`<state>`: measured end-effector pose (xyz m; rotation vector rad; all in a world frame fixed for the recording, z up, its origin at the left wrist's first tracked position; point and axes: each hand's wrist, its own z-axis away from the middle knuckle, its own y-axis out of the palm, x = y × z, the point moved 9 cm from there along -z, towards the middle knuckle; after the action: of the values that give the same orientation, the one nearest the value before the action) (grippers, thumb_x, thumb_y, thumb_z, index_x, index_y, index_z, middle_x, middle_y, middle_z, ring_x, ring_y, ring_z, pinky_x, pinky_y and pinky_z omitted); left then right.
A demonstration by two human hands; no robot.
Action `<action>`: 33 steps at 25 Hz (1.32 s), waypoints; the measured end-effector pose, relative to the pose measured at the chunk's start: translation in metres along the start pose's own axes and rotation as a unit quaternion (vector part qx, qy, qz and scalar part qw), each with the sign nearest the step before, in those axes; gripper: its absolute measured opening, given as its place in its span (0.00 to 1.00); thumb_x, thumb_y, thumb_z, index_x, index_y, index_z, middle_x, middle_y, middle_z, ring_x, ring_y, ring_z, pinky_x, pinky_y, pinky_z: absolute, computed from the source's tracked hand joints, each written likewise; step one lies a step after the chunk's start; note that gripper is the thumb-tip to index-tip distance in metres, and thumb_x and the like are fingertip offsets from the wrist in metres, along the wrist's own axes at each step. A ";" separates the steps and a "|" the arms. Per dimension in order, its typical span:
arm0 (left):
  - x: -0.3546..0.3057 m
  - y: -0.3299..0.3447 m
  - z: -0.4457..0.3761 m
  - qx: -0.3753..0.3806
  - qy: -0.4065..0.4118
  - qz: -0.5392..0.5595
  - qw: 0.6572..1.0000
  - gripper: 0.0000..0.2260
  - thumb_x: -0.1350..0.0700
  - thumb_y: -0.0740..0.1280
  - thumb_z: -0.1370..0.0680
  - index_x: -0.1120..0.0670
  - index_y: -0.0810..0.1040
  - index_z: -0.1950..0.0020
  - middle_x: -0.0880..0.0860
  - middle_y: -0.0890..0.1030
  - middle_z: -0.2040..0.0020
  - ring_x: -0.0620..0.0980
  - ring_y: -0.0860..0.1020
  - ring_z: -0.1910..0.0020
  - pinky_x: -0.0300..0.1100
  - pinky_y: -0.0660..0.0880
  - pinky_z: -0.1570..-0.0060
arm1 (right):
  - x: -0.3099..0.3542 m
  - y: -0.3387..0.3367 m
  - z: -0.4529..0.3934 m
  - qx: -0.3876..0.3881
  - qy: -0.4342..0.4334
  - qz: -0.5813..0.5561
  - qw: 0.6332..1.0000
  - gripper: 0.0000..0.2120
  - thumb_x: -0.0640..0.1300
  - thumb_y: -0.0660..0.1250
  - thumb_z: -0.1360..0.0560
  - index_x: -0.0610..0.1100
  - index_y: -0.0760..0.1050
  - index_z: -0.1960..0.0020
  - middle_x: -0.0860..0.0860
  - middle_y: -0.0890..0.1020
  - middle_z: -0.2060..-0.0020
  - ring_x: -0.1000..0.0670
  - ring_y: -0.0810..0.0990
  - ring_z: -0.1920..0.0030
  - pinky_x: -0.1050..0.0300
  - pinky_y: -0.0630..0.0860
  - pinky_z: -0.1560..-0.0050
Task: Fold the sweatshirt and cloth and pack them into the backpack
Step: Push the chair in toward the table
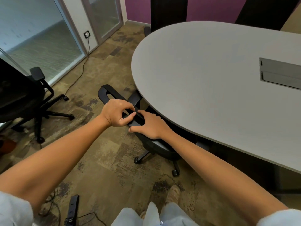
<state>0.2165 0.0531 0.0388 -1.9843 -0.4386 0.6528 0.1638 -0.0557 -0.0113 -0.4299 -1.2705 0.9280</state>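
Note:
No sweatshirt, cloth or backpack shows in the head view. Both of my hands are on the top of the backrest of a black office chair [107, 93] that is tucked under the grey oval table [203, 75]. My left hand [116, 112] curls its fingers over the top edge of the backrest. Just right of it, my right hand [149, 125] grips the same edge, thumb on the near side.
A second black office chair [24, 98] stands at the left by the glass partition. A cable runs across the carpet from a wall socket [87, 34]. A black power strip [72, 207] lies on the floor near my feet. The table has a grey cable hatch [280, 72].

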 end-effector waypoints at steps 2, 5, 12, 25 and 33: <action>-0.003 0.002 -0.001 0.006 -0.010 0.013 1.000 0.15 0.46 0.64 0.25 0.54 0.86 0.54 0.50 0.86 0.58 0.51 0.85 0.59 0.48 0.79 0.64 | -0.001 -0.004 0.004 -0.003 -0.003 -0.011 1.000 0.48 0.69 0.70 0.34 0.51 0.58 0.21 0.51 0.69 0.25 0.46 0.71 0.29 0.47 0.71 0.36; 0.001 0.000 0.001 -0.011 -0.052 0.023 0.998 0.14 0.44 0.66 0.25 0.51 0.86 0.54 0.46 0.86 0.56 0.48 0.84 0.54 0.51 0.79 0.51 | -0.005 -0.004 0.010 -0.002 -0.003 -0.019 1.000 0.50 0.70 0.70 0.34 0.51 0.57 0.21 0.52 0.67 0.24 0.47 0.70 0.28 0.47 0.72 0.35; 0.064 -0.010 0.016 -0.070 -0.372 -0.061 0.923 0.17 0.40 0.69 0.27 0.45 0.80 0.41 0.46 0.79 0.38 0.50 0.69 0.31 0.60 0.51 0.25 | -0.004 -0.002 0.006 0.027 -0.012 -0.048 0.998 0.56 0.75 0.70 0.38 0.49 0.55 0.21 0.51 0.64 0.23 0.47 0.68 0.27 0.42 0.71 0.32; 0.142 -0.007 0.034 -0.127 -0.672 0.221 0.696 0.40 0.52 0.84 0.38 0.59 0.72 0.30 0.56 0.78 0.37 0.56 0.84 0.53 0.47 0.81 0.63 | -0.029 0.008 0.002 0.112 0.024 -0.151 0.982 0.63 0.71 0.77 0.43 0.52 0.49 0.20 0.51 0.57 0.21 0.46 0.62 0.24 0.40 0.67 0.28; 0.178 -0.006 0.000 -0.120 -0.650 0.250 0.707 0.24 0.60 0.82 0.34 0.57 0.73 0.45 0.55 0.78 0.44 0.55 0.83 0.56 0.49 0.83 0.63 | 0.008 0.007 -0.033 0.058 0.038 -0.109 0.992 0.62 0.65 0.79 0.41 0.49 0.48 0.20 0.49 0.57 0.21 0.44 0.61 0.24 0.39 0.67 0.29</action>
<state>0.3571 0.1541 -0.0031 -1.5278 -0.8161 2.4768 0.1924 -0.0387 -0.0212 -0.2277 -1.1625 0.7888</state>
